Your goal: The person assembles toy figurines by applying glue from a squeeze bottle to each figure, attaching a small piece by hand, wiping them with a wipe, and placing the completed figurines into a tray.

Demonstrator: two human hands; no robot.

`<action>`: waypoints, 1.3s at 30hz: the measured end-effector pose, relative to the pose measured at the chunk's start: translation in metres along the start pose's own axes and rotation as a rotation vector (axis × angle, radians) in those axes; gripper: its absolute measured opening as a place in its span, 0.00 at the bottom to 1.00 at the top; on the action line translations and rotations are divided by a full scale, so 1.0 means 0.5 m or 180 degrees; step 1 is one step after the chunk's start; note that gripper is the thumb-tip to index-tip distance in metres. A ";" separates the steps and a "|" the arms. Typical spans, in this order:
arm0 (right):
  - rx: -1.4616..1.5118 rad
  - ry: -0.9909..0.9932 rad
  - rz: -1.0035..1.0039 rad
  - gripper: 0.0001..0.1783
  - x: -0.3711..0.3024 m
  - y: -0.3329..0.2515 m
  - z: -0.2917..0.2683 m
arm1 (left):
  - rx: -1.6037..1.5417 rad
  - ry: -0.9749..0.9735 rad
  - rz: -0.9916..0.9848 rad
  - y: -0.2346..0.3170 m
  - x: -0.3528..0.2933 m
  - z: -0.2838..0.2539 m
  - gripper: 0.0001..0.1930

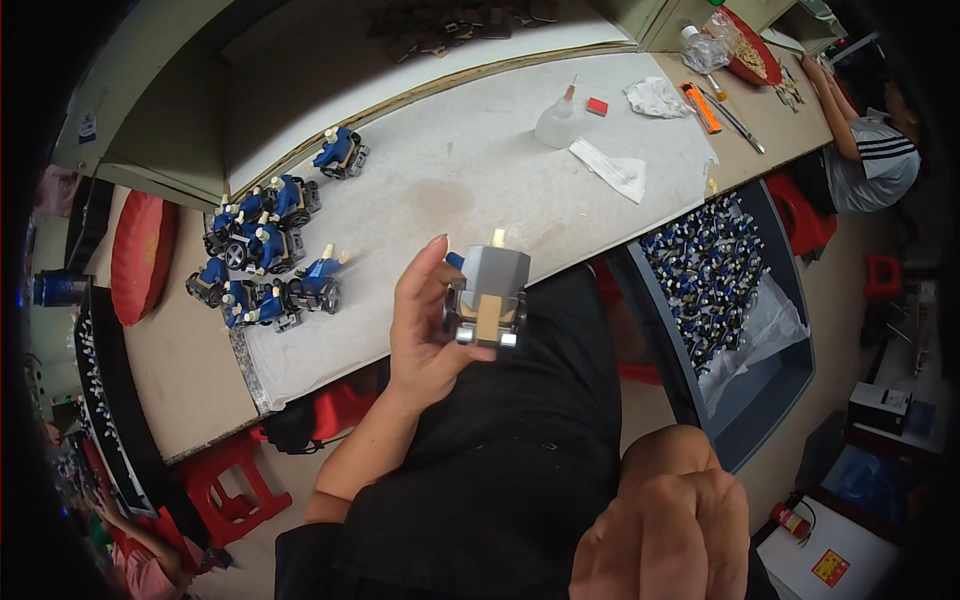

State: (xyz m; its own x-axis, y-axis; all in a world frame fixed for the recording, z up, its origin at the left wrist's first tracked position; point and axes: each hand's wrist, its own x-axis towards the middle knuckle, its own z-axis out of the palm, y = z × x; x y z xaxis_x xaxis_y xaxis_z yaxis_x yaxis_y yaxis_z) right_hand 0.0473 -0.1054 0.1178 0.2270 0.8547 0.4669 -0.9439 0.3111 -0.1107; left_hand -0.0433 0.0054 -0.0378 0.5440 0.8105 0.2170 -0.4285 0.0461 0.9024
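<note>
My left hand (420, 320) grips a small toy vehicle (497, 272) over my lap, just off the table's front edge. Its angular grey body faces me, with a tan panel, dark wheels and two pale squares at the bottom. A cream-coloured peg sticks up at its top, and a bit of blue shows beside my fingers. Low on the right, close to the camera, my right hand (670, 510) is closed with its knuckles up. Its fingertips are hidden, so whatever they hold cannot be seen. On the table's left stand several similar toy vehicles (268, 245) with blue figures on them.
Right of my lap, a grey bin (790, 385) contains many small blue figures (700, 270) and clear plastic. The white-covered table (400, 190) carries a squeeze bottle (562, 122), folded cloth (610, 170) and orange cutter (700, 108). A person (870, 150) sits at far right; red stools (235, 490) stand below.
</note>
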 end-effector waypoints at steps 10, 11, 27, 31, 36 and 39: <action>-0.1885 -0.1023 0.0730 0.16 0.011 -0.119 -0.111 | 0.1150 -0.0551 0.0558 0.020 0.009 -0.012 0.42; -0.3302 -0.0570 0.0612 0.19 0.012 -0.143 -0.117 | 0.1220 -0.0730 0.0614 0.023 0.016 -0.005 0.41; -0.3979 0.0417 0.2806 0.18 0.032 -0.157 -0.237 | 0.1499 -0.1994 -0.0178 0.051 0.044 0.012 0.40; -0.3885 0.0908 0.3023 0.17 -0.013 -0.164 -0.243 | 0.1617 -0.2220 -0.0139 0.025 0.036 0.014 0.42; -0.3128 0.1065 0.2851 0.20 -0.099 -0.173 -0.247 | 0.1545 -0.2629 -0.0346 0.015 -0.003 0.021 0.45; -0.3253 0.1699 0.1701 0.19 -0.159 -0.244 -0.245 | 0.1829 -0.2696 0.0039 0.004 0.021 0.067 0.50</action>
State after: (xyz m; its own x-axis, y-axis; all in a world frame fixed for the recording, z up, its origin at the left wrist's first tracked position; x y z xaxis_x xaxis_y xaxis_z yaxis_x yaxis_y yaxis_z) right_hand 0.1740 -0.1605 -0.0135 0.1693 0.9587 -0.2285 -0.3869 -0.1486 -0.9101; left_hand -0.0141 -0.0056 -0.0214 0.9685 0.1200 0.2182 -0.1481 -0.4268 0.8921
